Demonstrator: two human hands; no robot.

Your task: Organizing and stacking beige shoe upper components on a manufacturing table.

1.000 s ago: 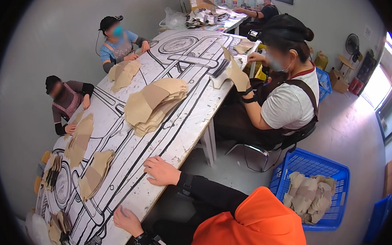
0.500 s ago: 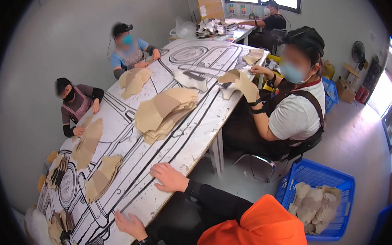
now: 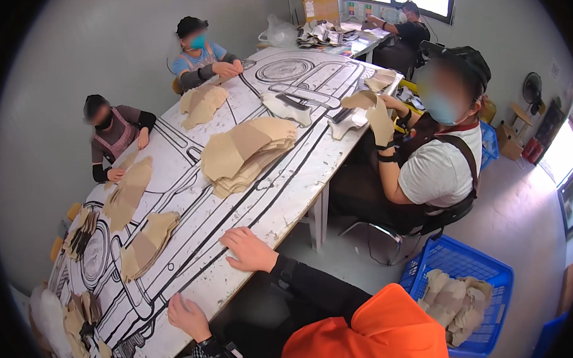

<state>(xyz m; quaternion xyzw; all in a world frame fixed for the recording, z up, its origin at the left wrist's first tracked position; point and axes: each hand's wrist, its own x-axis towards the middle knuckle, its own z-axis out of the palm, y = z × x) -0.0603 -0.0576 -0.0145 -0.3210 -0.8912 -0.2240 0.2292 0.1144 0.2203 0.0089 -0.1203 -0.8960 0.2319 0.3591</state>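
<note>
My right hand (image 3: 249, 249) lies flat on the edge of the long white table (image 3: 278, 204) with black line drawings, fingers spread, holding nothing. My left hand (image 3: 187, 316) rests on the same edge nearer to me, also with nothing in it. Black sleeves and an orange garment (image 3: 369, 339) fill the lower right. The nearest tan cut pieces are a small stack (image 3: 146, 244) left of my hands and a larger fanned stack (image 3: 246, 152) further up the table.
A person in a white shirt (image 3: 439, 167) sits on my side, holding tan pieces (image 3: 374, 115). Two people sit across by the wall, another at the far desk. A blue basket (image 3: 461, 298) of pieces stands on the floor to the right.
My hands stay put on the table edge. The view has shifted slightly, and the person in the white shirt has turned the tan piece in their hands.
</note>
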